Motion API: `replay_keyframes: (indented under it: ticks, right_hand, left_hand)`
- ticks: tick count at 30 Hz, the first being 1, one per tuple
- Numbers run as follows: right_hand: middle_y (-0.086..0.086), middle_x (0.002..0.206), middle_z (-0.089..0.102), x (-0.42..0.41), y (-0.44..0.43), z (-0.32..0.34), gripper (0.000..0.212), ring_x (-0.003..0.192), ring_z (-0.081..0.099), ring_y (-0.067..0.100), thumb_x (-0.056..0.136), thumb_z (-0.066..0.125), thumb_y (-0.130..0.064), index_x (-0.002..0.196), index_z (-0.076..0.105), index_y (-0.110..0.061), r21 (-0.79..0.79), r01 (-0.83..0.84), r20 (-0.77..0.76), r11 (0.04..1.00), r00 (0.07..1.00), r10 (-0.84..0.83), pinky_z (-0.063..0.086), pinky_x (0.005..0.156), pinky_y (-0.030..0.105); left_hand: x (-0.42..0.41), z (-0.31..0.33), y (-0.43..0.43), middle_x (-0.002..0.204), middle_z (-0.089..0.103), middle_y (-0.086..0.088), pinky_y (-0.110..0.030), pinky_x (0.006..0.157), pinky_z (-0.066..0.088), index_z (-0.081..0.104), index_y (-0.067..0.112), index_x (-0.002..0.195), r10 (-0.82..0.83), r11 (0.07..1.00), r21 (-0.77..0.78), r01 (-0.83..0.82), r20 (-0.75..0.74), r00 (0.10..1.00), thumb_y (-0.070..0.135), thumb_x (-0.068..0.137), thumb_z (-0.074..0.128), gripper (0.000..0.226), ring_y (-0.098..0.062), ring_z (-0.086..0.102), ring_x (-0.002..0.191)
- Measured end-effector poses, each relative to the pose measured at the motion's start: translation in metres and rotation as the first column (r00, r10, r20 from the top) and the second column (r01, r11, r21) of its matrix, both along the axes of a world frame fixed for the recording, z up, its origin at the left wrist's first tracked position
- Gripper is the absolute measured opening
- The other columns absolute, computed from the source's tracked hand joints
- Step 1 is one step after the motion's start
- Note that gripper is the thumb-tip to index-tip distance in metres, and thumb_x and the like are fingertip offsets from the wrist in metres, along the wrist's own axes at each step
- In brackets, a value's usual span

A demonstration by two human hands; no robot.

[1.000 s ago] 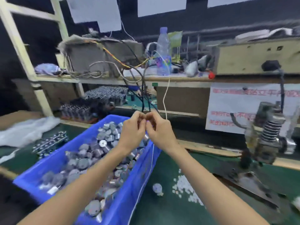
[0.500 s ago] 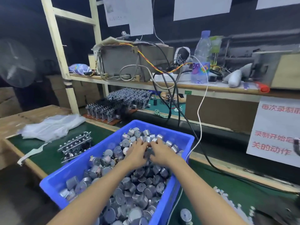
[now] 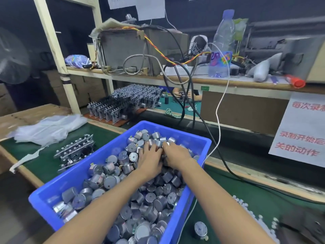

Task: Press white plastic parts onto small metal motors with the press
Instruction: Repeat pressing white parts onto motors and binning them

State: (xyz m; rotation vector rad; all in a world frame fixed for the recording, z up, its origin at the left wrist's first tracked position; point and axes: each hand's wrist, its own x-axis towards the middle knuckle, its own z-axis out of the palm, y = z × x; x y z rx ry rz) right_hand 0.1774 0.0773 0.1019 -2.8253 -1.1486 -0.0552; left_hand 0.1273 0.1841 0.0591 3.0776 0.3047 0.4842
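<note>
Both hands in the blue bin [image 3: 177, 128]: L hand [image 3: 149, 160] and R hand [image 3: 176, 155] side by side on the motors [image 3: 112, 180] at the far end. Fingers are bent down into the heap, can't tell if either has one pinched. Small metal cans, prob dense, stiff and slick, so I'd grip round the body, not the shaft. The white plastic parts [image 3: 243, 204] are on the mat [image 3: 274, 199], R of the bin.

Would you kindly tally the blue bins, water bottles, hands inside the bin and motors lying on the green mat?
Blue bin: 1
Water bottle: 1
Hands in the bin: 2, left hand, right hand
Motor on the mat: 1
Total: 5
</note>
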Motion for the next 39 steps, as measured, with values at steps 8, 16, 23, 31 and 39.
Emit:
replay_keyframes:
  ticks: [8,16,23,31,39]
  right_hand:
    - [0.013,0.121,0.043,-0.013,-0.014,0.011,0.033,0.106,0.053,0.037,0.093,0.052,-0.014,0.122,0.038,-0.008,0.245,-0.025,-0.007,0.969,1.0,0.028,0.04,0.072,0.038]
    - [0.004,0.101,0.047,-0.047,-0.097,0.045,0.032,0.087,0.05,0.019,0.089,0.063,-0.021,0.12,0.056,-0.018,0.624,-0.013,-0.14,0.781,0.982,0.128,0.039,0.085,0.028]
    - [0.013,0.102,0.053,-0.079,-0.208,0.027,0.032,0.081,0.063,0.028,0.089,0.062,-0.011,0.119,0.06,-0.019,0.793,0.26,-0.324,0.551,0.946,0.021,0.053,0.079,0.041]
    - [0.014,0.108,0.059,-0.126,-0.307,-0.045,0.027,0.091,0.063,0.03,0.086,0.066,-0.012,0.109,0.056,-0.022,0.671,0.489,-0.491,0.557,0.856,-0.161,0.052,0.081,0.044]
    - [0.0,0.101,0.064,-0.164,-0.309,-0.106,0.028,0.078,0.06,0.023,0.09,0.062,-0.013,0.116,0.056,-0.023,0.742,0.512,-0.475,0.433,0.857,-0.201,0.048,0.073,0.025]
  left_hand:
    - [-0.014,0.029,0.0,0.105,0.059,-0.006,-0.034,0.09,0.033,0.059,0.01,0.103,-0.08,0.992,-0.084,0.099,0.206,0.975,0.016,0.09,0.053,0.015,-0.025,0.049,0.105]
    - [-0.045,0.081,-0.053,0.074,0.048,-0.003,-0.035,0.063,0.033,0.051,0.006,0.08,-0.383,0.84,-0.27,0.47,0.317,0.868,0.005,0.094,0.045,0.016,-0.03,0.049,0.072]
    - [-0.046,0.073,-0.168,0.077,0.052,-0.006,-0.04,0.069,0.042,0.05,0.01,0.081,-0.491,0.702,-0.403,0.588,0.325,0.809,0.007,0.095,0.042,0.016,-0.033,0.053,0.077]
    - [-0.068,-0.011,-0.261,0.073,0.056,-0.007,-0.036,0.067,0.04,0.045,0.018,0.074,-0.618,0.6,-0.553,0.579,0.141,0.774,0.003,0.093,0.043,0.024,-0.03,0.052,0.074]
    - [-0.097,-0.066,-0.256,0.071,0.047,0.017,-0.014,0.064,0.029,0.054,0.023,0.078,-0.678,0.543,-0.526,0.655,0.186,0.711,0.012,0.09,0.055,0.016,-0.002,0.044,0.071]
